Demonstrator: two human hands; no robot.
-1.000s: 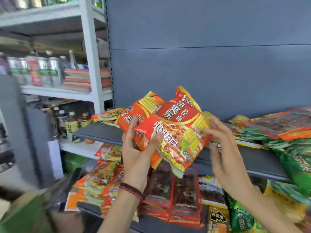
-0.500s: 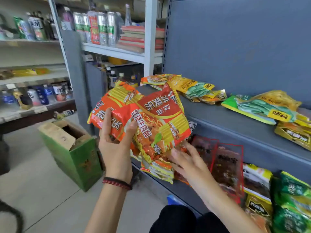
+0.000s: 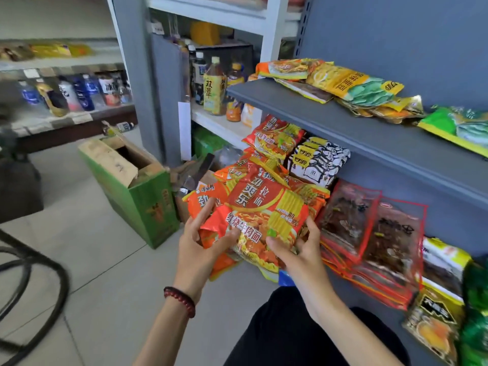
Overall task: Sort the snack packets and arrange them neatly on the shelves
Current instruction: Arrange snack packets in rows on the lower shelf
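From your head camera, you hold a bunch of red noodle packets (image 3: 264, 207) in both hands. Your left hand (image 3: 196, 249) grips the left side, thumb on the front and fingers (image 3: 202, 216) curled behind. Your right hand (image 3: 298, 249) grips the bottom right corner the same way. The packets sit low, just in front of the lower shelf (image 3: 340, 276), near more red packets (image 3: 274, 136) there. Dark red packets (image 3: 369, 233) stand just to the right. Yellow and green packets (image 3: 351, 85) lie on the upper shelf (image 3: 343, 128). A green box (image 3: 140, 196) stands open on the floor.
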